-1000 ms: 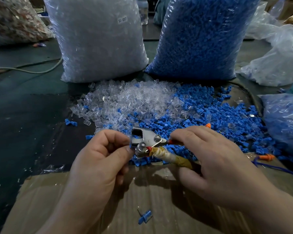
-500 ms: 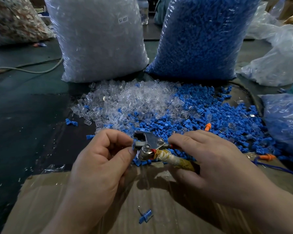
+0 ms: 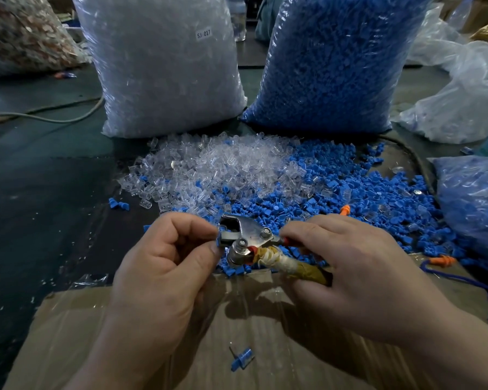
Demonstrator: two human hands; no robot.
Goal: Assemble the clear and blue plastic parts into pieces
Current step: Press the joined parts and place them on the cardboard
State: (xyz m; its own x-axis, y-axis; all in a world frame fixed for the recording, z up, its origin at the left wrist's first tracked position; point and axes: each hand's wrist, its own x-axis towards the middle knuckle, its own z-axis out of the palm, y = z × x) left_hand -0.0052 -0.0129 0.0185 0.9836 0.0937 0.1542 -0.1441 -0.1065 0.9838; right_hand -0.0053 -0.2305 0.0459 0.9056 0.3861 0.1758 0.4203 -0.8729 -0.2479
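Note:
My right hand grips the taped handles of a metal plier-like press tool. My left hand pinches a small blue part between thumb and forefinger, right at the tool's jaw. Whether a clear part sits there too is hidden. A heap of loose clear parts lies just beyond the hands, with loose blue parts spread to its right. One joined blue and clear piece lies on the cardboard near me.
A big bag of clear parts and a big bag of blue parts stand behind the heaps. A smaller bag with blue pieces sits at the right. Orange earplugs on a blue cord lie at right. A cable crosses the dark floor at left.
The tool and both hands have dipped slightly toward me, and the jaw has come onto the blue part in my left fingers. The heaps and bags are as before.

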